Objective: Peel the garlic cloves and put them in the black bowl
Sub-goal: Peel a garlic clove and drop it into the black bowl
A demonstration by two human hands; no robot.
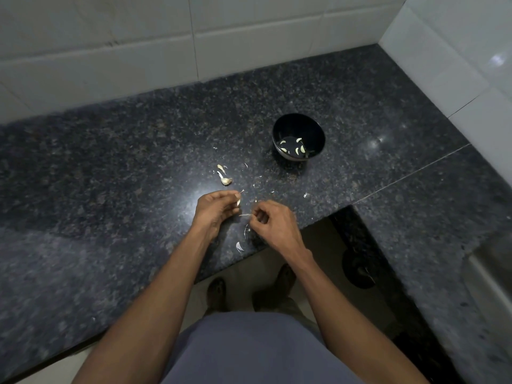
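Mid-peel: left hand [214, 207] pinching garlic clove [238, 202], right hand [273, 220] pinching skin strip [245, 215] clear. Next, likely: strip rest, drop into black bowl [318, 128], far right on worktop [110, 162].

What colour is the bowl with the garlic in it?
Black bowl, seen in the head view.

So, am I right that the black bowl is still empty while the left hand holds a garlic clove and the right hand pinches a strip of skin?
Not quite: the black bowl is not empty. The head view shows several peeled cloves already lying in it. The rest stands: the left hand holds a garlic clove, and the right hand pinches a strip of skin.
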